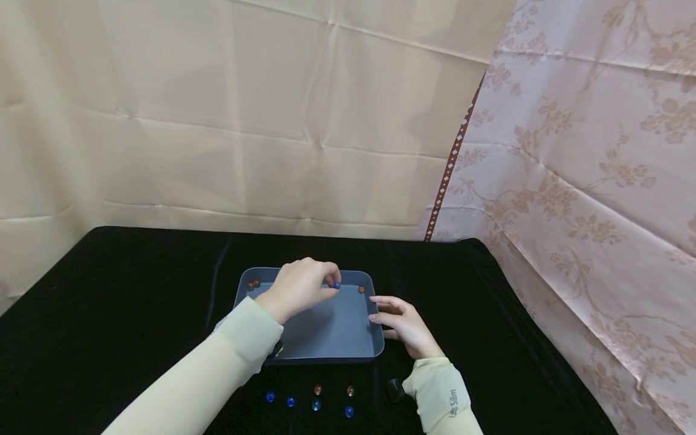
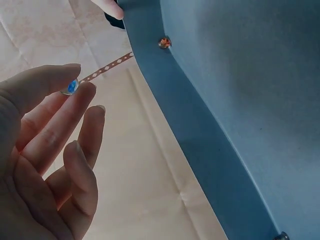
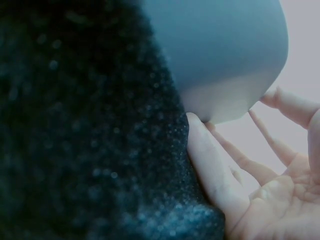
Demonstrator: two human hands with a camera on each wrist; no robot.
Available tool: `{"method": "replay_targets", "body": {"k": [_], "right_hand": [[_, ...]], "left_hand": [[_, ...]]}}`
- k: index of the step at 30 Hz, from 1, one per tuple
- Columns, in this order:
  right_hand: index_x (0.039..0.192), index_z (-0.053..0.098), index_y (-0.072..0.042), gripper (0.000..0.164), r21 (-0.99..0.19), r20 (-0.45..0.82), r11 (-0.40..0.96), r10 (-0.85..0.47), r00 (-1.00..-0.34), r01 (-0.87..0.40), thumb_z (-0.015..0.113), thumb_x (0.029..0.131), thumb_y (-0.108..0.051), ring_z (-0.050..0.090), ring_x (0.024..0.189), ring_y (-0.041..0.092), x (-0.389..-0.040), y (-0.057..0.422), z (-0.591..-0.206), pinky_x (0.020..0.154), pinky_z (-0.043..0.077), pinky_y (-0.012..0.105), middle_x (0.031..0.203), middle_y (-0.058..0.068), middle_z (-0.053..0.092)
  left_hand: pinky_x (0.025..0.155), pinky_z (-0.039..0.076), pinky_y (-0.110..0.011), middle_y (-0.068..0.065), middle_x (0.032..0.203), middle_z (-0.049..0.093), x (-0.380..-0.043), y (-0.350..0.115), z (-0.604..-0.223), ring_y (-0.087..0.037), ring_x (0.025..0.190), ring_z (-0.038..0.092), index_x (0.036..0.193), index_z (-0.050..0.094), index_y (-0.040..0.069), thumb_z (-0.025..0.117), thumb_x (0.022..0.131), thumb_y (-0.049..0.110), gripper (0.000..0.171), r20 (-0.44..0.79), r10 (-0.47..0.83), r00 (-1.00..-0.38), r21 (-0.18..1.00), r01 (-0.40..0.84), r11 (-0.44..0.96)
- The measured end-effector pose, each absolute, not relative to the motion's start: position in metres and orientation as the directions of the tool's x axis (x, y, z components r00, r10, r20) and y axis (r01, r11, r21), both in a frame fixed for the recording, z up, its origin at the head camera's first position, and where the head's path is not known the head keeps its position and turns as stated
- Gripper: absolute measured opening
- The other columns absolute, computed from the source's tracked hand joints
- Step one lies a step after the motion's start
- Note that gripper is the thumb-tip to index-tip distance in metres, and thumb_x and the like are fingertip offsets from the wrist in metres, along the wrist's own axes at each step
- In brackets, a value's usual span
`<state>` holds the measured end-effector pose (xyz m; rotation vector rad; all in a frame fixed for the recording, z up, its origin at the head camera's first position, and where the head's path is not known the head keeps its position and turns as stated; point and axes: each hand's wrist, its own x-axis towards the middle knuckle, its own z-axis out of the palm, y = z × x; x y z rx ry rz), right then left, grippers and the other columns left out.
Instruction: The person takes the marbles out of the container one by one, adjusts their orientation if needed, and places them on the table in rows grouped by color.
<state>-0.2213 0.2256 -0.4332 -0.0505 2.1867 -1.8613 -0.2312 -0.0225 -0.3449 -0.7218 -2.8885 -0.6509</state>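
My left hand (image 1: 300, 289) is above the back part of a blue-grey tray (image 1: 339, 338), pinching a blue glass marble (image 2: 72, 87) between thumb and fingertip. In the left wrist view the other fingers are bent loosely away from it. At the tray's right side is my right hand (image 1: 406, 327), its fingers extended with the fingertips at the outer wall, as the right wrist view also shows. Inside the tray, an orange-brown marble (image 1: 361, 290) lies in the back right corner, and two reddish-brown marbles (image 1: 254, 284) lie together in the back left corner.
On the black cloth (image 1: 136, 314) in front of the tray lie several marbles, among them a dark blue marble (image 1: 270, 397), an orange marble (image 1: 318, 389) and a clear brownish marble (image 1: 350, 391). Beige curtain (image 1: 272, 121) hangs behind, floral cloth (image 1: 587, 181) at right.
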Motion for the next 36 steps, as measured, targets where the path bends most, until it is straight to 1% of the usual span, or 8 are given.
{"method": "replay_targets", "body": {"k": [8, 18, 22, 26, 29, 32, 36], "right_hand": [[0.135, 0.055, -0.002, 0.046, -0.974, -0.175, 0.176, -0.197, -0.965, 0.141, 0.066, 0.092, -0.013, 0.066, 0.102, 0.021, -0.222, 0.226, -0.434, 0.089, 0.056, 0.046, 0.136, 0.023, 0.056], [0.136, 0.056, -0.004, 0.046, -0.972, -0.189, 0.175, -0.195, -0.962, 0.155, 0.067, 0.092, -0.014, 0.067, 0.102, 0.02, -0.223, 0.227, -0.433, 0.089, 0.057, 0.044, 0.137, 0.022, 0.055], [0.136, 0.055, -0.003, 0.046, -0.971, -0.191, 0.182, -0.198, -0.961, 0.155, 0.066, 0.093, -0.014, 0.066, 0.103, 0.021, -0.223, 0.228, -0.433, 0.09, 0.056, 0.045, 0.138, 0.023, 0.055], [0.135, 0.056, -0.004, 0.045, -0.97, -0.192, 0.186, -0.19, -0.963, 0.157, 0.066, 0.093, -0.015, 0.066, 0.104, 0.021, -0.222, 0.227, -0.433, 0.09, 0.056, 0.046, 0.138, 0.022, 0.055], [0.135, 0.056, -0.004, 0.045, -0.971, -0.192, 0.182, -0.188, -0.963, 0.158, 0.066, 0.092, -0.014, 0.067, 0.103, 0.021, -0.222, 0.226, -0.433, 0.089, 0.056, 0.046, 0.137, 0.022, 0.055], [0.136, 0.055, -0.003, 0.046, -0.972, -0.19, 0.177, -0.19, -0.963, 0.157, 0.065, 0.092, -0.014, 0.067, 0.103, 0.021, -0.222, 0.226, -0.434, 0.089, 0.056, 0.045, 0.137, 0.023, 0.055], [0.136, 0.055, -0.002, 0.046, -0.973, -0.186, 0.174, -0.195, -0.963, 0.153, 0.065, 0.093, -0.013, 0.067, 0.103, 0.021, -0.223, 0.226, -0.434, 0.089, 0.056, 0.045, 0.137, 0.023, 0.055]], "left_hand": [[0.056, 0.045, -0.022, 0.008, 0.095, 0.074, -0.221, -0.027, -0.345, -0.004, 0.069, 0.058, 0.099, 0.072, 0.024, 0.075, 0.088, 0.03, 0.013, 0.21, 0.423, -0.882, 0.412, 0.472, 0.78], [0.06, 0.046, -0.023, 0.008, 0.095, 0.074, -0.208, -0.036, -0.342, -0.004, 0.072, 0.06, 0.099, 0.072, 0.025, 0.076, 0.088, 0.031, 0.013, 0.201, 0.399, -0.895, 0.425, 0.446, 0.787], [0.055, 0.044, -0.022, 0.009, 0.094, 0.074, -0.202, -0.041, -0.343, -0.003, 0.068, 0.058, 0.097, 0.071, 0.025, 0.076, 0.087, 0.03, 0.012, 0.221, 0.402, -0.889, 0.423, 0.459, 0.782], [0.047, 0.039, -0.021, 0.009, 0.09, 0.074, -0.195, -0.046, -0.344, 0.0, 0.057, 0.051, 0.095, 0.071, 0.025, 0.076, 0.087, 0.027, 0.01, 0.257, 0.419, -0.871, 0.42, 0.491, 0.763], [0.044, 0.036, -0.021, 0.01, 0.088, 0.073, -0.189, -0.051, -0.344, 0.001, 0.052, 0.046, 0.094, 0.07, 0.025, 0.075, 0.087, 0.026, 0.008, 0.278, 0.432, -0.858, 0.414, 0.512, 0.752], [0.043, 0.035, -0.02, 0.01, 0.086, 0.073, -0.183, -0.056, -0.343, 0.002, 0.05, 0.043, 0.093, 0.07, 0.024, 0.075, 0.087, 0.024, 0.008, 0.29, 0.442, -0.849, 0.407, 0.527, 0.746], [0.045, 0.036, -0.019, 0.01, 0.085, 0.073, -0.177, -0.063, -0.342, 0.005, 0.05, 0.044, 0.092, 0.07, 0.024, 0.075, 0.087, 0.023, 0.007, 0.299, 0.455, -0.839, 0.395, 0.543, 0.741]]}}
